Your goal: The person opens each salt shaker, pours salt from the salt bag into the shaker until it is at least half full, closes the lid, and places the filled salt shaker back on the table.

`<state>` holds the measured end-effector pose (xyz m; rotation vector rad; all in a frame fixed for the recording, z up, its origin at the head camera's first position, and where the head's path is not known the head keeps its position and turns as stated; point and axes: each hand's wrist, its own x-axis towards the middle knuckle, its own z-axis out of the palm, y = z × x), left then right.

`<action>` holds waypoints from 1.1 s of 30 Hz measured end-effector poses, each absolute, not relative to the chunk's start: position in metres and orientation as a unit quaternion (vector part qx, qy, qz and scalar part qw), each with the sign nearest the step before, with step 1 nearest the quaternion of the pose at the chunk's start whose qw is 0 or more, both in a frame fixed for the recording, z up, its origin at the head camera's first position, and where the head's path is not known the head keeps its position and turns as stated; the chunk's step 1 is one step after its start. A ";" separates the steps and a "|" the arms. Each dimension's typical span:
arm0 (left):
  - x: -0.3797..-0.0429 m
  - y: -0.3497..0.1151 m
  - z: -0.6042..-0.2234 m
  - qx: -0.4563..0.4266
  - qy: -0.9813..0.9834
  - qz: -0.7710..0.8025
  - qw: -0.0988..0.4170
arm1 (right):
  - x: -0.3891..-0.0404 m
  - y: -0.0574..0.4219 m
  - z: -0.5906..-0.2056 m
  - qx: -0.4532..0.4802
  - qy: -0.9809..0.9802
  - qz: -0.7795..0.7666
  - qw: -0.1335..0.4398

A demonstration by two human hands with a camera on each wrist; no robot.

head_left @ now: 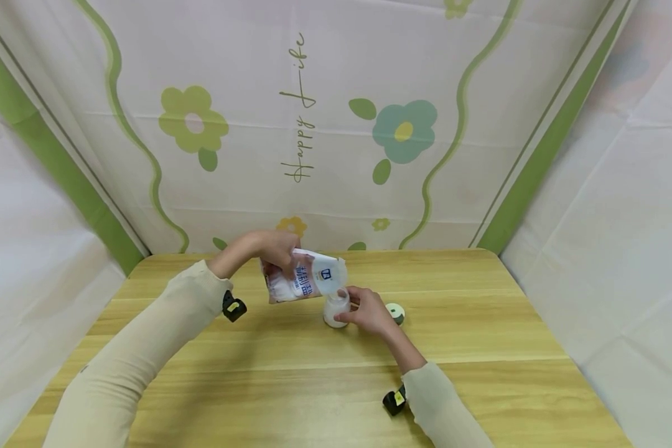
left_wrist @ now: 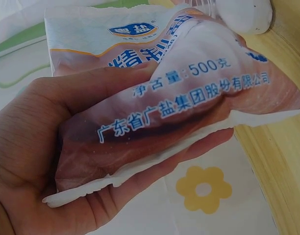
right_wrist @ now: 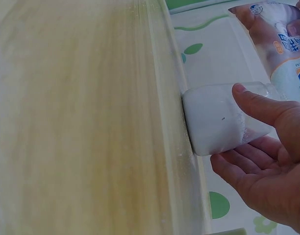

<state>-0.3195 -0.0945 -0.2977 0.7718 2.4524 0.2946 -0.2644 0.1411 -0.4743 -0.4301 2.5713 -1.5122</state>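
My left hand (head_left: 277, 250) grips a printed 500-gram bag of salt (head_left: 308, 274) by its bottom end, thumb on one face and fingers under the other. The bag lies tilted, its open end right at the mouth of a small clear jar (head_left: 336, 309). White salt fills much of the jar, as the right wrist view shows (right_wrist: 213, 120). Standing on the table, the jar is held by my right hand (head_left: 369, 311), thumb on one side and fingers curled round the other. Beyond the right hand lies a round white and green lid (head_left: 395, 313).
The wooden table (head_left: 453, 348) has rounded far corners. Behind it hangs a pale curtain (head_left: 325, 205) with flowers and lettering, and more white cloth (head_left: 621, 261) closes in both sides. Each forearm wears a small black camera (head_left: 234, 307) near the sleeve's end.
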 end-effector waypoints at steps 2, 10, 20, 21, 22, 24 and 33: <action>-0.319 -0.094 -0.298 0.286 0.912 0.108 0.273 | -0.264 0.141 -0.474 -0.142 0.851 -0.501 0.064; -0.320 -0.095 -0.299 0.280 0.914 0.111 0.273 | -0.266 0.142 -0.474 -0.145 0.852 -0.500 0.063; -0.319 -0.098 -0.297 0.270 0.914 0.116 0.279 | -0.268 0.143 -0.473 -0.151 0.852 -0.498 0.062; -0.319 -0.098 -0.297 0.271 0.914 0.117 0.279 | -0.268 0.143 -0.474 -0.150 0.852 -0.498 0.061; -0.319 -0.099 -0.297 0.271 0.914 0.117 0.279 | -0.267 0.143 -0.474 -0.148 0.852 -0.499 0.061; -0.319 -0.099 -0.297 0.270 0.914 0.117 0.280 | -0.267 0.143 -0.473 -0.144 0.851 -0.502 0.062; -0.319 -0.099 -0.298 0.267 0.913 0.121 0.283 | -0.265 0.142 -0.474 -0.146 0.851 -0.500 0.063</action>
